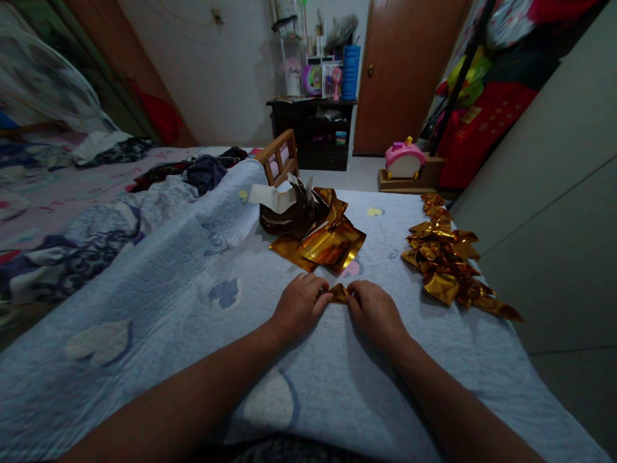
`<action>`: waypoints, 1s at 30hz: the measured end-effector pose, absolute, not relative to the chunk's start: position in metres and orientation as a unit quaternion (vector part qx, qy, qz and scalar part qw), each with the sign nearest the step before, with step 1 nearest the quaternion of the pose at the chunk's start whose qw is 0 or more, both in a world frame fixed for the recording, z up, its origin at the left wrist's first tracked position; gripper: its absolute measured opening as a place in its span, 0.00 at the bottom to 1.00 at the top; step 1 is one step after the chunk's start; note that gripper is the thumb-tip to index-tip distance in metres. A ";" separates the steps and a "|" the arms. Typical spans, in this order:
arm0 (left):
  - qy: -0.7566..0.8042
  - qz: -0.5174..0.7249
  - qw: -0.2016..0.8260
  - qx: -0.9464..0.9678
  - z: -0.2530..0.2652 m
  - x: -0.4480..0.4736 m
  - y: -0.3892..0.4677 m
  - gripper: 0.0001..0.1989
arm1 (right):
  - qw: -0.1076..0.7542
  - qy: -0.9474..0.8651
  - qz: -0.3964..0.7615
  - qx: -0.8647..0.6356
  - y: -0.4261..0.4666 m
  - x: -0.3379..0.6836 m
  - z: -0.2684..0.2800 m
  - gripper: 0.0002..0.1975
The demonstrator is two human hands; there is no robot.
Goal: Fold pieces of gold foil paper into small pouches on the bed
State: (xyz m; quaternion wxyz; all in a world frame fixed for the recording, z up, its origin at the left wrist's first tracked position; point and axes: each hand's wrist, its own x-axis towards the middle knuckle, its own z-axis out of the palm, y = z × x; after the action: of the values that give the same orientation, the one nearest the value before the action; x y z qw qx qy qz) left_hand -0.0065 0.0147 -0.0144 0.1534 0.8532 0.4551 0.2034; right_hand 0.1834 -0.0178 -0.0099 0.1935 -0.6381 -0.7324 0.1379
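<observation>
A small folded piece of gold foil paper (339, 294) lies low over the bedspread, pinched at both ends. My left hand (301, 302) is closed on its left end, thumb and fingers together. Its right end is gripped by my right hand (375, 312). Just beyond my hands, loose gold foil sheets (332, 244) lie overlapping beside a curled stack of sheets (289, 212) with pale edges. A heap of folded gold foil pieces (441, 257) sits to the right, near the edge of the bed.
A pale blue bedspread with heart shapes (187, 360) covers the surface under my hands. Rumpled bedding (120, 218) lies at the left, near a white fan (48, 77). Beyond the far edge stand a pink toy (405, 159) and a dark cabinet (311, 132). A pale panel (554, 225) rises at right.
</observation>
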 end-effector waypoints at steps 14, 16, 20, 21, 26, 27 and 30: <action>0.468 0.227 0.256 0.815 -0.008 -0.004 0.018 0.05 | 0.238 -0.725 0.181 -0.620 -0.018 0.188 -0.014 0.06; 0.463 0.240 0.287 0.804 -0.008 -0.004 0.017 0.05 | 0.249 -0.735 0.191 -0.602 -0.018 0.189 -0.014 0.06; 0.425 0.278 0.325 0.798 -0.009 -0.007 0.017 0.02 | 0.278 -0.747 0.215 -0.564 -0.019 0.192 -0.011 0.05; 0.415 0.285 0.329 0.799 -0.009 -0.007 0.017 0.02 | 0.288 -0.745 0.224 -0.558 -0.019 0.192 -0.010 0.06; 0.384 0.291 0.359 0.799 -0.006 -0.009 0.017 0.04 | 0.329 -0.722 0.287 -0.537 -0.019 0.194 -0.007 0.07; 0.380 0.293 0.368 0.797 -0.005 -0.009 0.017 0.05 | 0.337 -0.714 0.300 -0.536 -0.019 0.194 -0.007 0.07; 0.380 0.299 0.399 0.779 -0.005 -0.010 0.016 0.09 | 0.353 -0.694 0.336 -0.529 -0.020 0.194 -0.005 0.07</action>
State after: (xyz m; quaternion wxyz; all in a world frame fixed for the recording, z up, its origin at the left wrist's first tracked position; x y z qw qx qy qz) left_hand -0.0102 0.0159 -0.0051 0.3989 0.7792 0.3800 0.2989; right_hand 0.1938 -0.0198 -0.0048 0.3527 -0.5295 -0.6944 0.3362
